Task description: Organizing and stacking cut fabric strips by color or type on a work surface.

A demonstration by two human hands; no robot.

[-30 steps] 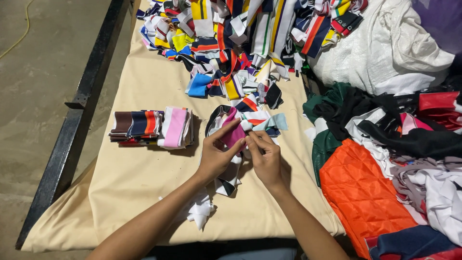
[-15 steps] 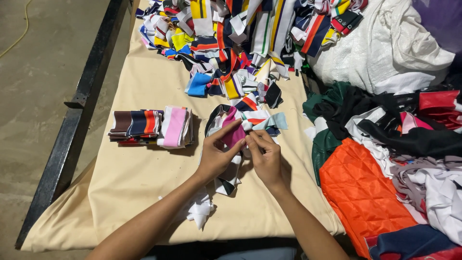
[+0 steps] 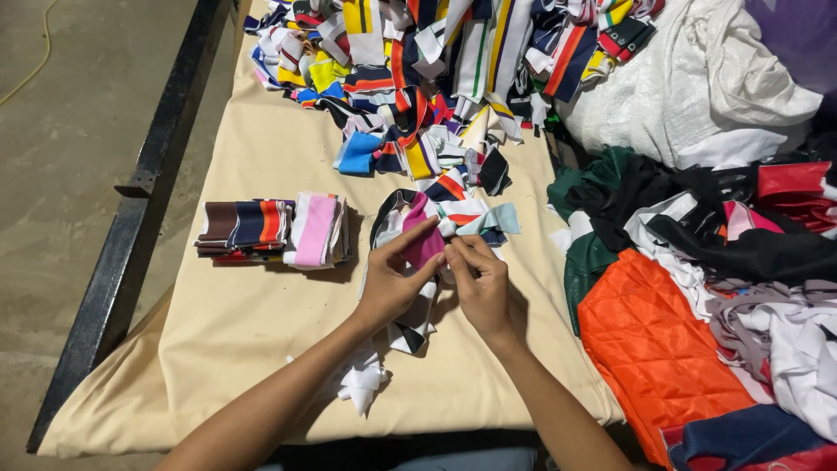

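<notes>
**Both hands pinch a magenta strip over the cloth-covered table**

The left hand [image 3: 390, 283] and right hand [image 3: 478, 283] meet fingertip to fingertip, closed on a magenta fabric strip [image 3: 425, 246], apparently to flatten it. It sits mid-table atop loose scraps. A neat folded stack [image 3: 275, 231] lies left; an unsorted striped pile [image 3: 427, 78] lies beyond, within reach.

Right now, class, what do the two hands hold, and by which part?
Both hands, left hand and right hand, pinch a magenta fabric strip near its lower end, fingertips meeting there.
</notes>
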